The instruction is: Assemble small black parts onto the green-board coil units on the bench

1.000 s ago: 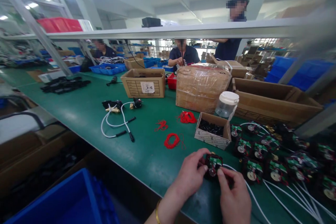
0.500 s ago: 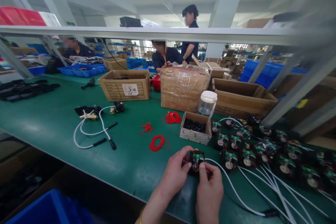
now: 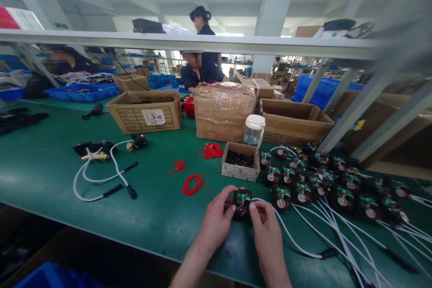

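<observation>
A small black housing with a green circuit board (image 3: 242,201) is held between my two hands near the bench's front. My left hand (image 3: 216,216) grips its left side between thumb and fingers. At its right edge, the thumb and curled fingers of my right hand (image 3: 266,229) pinch the housing. A white cable (image 3: 286,229) runs from the unit to the right, ending in a black plug (image 3: 328,253). Many similar board units (image 3: 302,192) lie in rows to the right, their white cables trailing forward.
A small carton of black parts (image 3: 240,162) stands beyond my hands, by a clear jar (image 3: 254,130). Bundles of red wire (image 3: 192,185) lie left of it. Two cabled assemblies (image 3: 97,149) rest farther left. Cardboard boxes (image 3: 145,114) line the back; co-workers (image 3: 202,69) are behind.
The camera view has shifted, so the bench items sit farther left in the picture. Both hands still hold the board unit; my right fingers have moved slightly along its right edge.
</observation>
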`<state>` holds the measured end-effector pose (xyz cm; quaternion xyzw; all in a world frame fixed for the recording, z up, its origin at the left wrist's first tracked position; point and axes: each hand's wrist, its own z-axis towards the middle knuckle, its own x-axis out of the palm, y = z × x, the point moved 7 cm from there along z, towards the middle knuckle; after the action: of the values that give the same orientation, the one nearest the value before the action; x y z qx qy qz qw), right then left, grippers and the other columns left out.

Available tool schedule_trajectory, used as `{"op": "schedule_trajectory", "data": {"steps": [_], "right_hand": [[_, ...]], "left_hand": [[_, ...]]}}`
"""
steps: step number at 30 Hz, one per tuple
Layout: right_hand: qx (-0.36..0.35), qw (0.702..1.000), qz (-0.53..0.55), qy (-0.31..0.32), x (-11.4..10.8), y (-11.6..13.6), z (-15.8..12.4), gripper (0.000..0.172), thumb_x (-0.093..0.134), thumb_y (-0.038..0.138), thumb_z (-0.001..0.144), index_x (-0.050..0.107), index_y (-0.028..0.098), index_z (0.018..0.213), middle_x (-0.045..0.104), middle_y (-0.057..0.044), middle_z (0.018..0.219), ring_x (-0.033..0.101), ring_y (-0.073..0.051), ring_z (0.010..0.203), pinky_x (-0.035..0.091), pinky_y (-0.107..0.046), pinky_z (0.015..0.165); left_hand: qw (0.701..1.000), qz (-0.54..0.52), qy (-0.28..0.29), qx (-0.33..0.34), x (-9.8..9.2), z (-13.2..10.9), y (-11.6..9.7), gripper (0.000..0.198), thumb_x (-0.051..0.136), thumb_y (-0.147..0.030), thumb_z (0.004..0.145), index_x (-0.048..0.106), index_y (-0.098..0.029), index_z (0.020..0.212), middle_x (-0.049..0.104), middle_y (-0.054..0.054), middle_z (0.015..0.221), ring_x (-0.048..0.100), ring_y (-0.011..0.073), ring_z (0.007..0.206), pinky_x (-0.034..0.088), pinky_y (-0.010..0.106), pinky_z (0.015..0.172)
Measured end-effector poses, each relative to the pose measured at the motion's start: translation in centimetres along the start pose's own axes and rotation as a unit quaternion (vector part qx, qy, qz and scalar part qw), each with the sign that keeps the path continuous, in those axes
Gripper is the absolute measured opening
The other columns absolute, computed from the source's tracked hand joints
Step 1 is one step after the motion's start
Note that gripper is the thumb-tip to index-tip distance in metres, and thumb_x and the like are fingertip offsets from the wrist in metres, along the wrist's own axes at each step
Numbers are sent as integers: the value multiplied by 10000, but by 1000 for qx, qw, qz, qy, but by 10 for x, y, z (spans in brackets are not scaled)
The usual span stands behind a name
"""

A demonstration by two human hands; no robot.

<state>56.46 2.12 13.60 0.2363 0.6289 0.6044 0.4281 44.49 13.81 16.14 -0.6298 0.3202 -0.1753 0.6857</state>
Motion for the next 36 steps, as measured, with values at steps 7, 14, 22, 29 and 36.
{"op": "schedule_trajectory", "data": {"steps": [7,14,22,29,36], "right_hand": [[-196,911,-357,71,-23,12,-4,385,338,162,969,608,136,1243,549,-202,1401,635,-314,1182,525,-452,975],[-178,855,-481,82,-42,1,-11,331,375,119,947,664,119,1107,575,-209,1393,685,-298,1122,544,-425,975],[-158,854,-494,30,-56,-26,-23,333,396,178,958,637,129,1183,514,-228,1455,654,-311,1194,568,-415,942],[-175,863,-475,5,-50,-24,-30,307,404,172,959,628,160,1169,504,-214,1446,612,-316,1247,548,-420,986],[-209,898,-387,33,-41,-27,-39,301,425,178,966,639,201,1177,596,-165,1331,670,-283,1154,567,-374,968]], "left_hand": [[1000,-3,-22,-10,6,-1,1,446,524,-100,796,617,-245,1207,696,12,927,676,192,868,508,309,848],[999,35,-31,-6,29,27,-2,468,512,-39,801,621,-243,1208,673,8,901,661,180,864,490,295,857],[999,31,7,8,63,49,-17,472,535,5,779,645,-250,1161,664,-10,849,658,166,848,489,260,814],[999,25,15,16,67,54,-11,484,554,-13,776,650,-258,1182,656,-11,839,661,161,841,509,259,819],[999,25,23,13,61,47,-12,522,556,-78,824,633,-268,1304,730,10,952,702,170,892,536,297,880]]}}
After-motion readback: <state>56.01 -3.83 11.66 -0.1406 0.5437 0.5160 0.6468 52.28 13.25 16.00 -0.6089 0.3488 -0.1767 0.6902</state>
